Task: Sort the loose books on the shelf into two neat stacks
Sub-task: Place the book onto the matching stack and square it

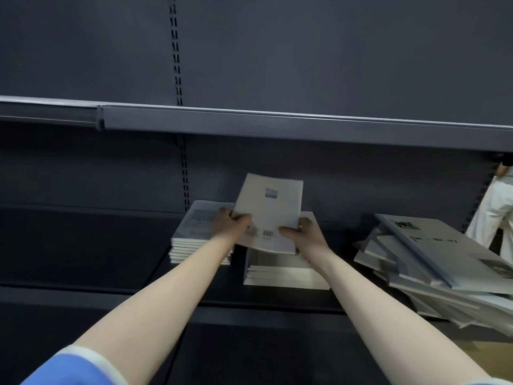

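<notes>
On the dark shelf point(83, 245) a neat stack point(191, 240) of pale books lay at the left. The left hand point(231, 222) and right hand point(308, 234) each gripped a lower corner of one book point(269, 212), held tilted above a second stack point(286, 275). Farther right, loose books point(433, 262) lay in a messy heap.

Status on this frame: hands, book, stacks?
Left hand and right hand grip one book above right stack. Left stack neat. Loose pile unsorted at right. Nothing blocking.
</notes>
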`<act>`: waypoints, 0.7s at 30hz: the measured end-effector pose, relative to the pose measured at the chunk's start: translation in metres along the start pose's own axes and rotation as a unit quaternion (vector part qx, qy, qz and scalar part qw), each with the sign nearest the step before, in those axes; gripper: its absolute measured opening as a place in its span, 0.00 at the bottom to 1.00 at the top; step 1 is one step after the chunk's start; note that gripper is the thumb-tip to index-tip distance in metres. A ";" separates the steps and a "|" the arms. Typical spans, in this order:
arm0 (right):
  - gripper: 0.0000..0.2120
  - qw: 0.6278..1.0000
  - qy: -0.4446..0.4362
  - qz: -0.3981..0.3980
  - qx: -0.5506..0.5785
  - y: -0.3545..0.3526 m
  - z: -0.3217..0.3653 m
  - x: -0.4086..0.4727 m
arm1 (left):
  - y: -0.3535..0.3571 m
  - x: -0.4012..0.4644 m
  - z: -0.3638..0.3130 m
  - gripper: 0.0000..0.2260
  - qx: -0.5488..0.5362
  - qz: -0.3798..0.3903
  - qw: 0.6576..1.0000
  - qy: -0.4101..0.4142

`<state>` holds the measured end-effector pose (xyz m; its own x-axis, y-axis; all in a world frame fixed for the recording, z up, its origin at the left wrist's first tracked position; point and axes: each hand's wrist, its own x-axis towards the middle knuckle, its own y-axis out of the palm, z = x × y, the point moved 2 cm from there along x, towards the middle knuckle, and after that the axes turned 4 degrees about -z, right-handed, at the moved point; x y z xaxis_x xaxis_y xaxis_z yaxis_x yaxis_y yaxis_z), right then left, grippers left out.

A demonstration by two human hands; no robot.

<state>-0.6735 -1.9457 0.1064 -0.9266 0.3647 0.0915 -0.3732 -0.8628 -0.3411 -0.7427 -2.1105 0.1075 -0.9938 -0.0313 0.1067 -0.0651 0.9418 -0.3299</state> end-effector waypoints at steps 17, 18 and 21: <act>0.20 0.970 -0.194 -0.113 -0.090 0.007 0.022 -0.023 | 0.008 -0.023 -0.066 0.40 -0.013 0.099 0.991 0.093; 0.20 0.967 -0.205 -0.108 -0.104 0.009 0.023 -0.026 | 0.009 -0.022 -0.068 0.41 -0.018 0.101 0.991 0.091; 0.20 0.964 -0.228 -0.086 -0.106 0.013 0.026 -0.033 | 0.005 -0.022 -0.073 0.41 -0.035 0.091 0.991 0.090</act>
<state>-0.6493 -1.9778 0.1233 -0.7933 0.2620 0.5495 -0.5501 -0.6952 -0.4627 -0.7147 -2.0807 0.1721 -0.9557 0.1962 0.2193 0.1272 0.9475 -0.2933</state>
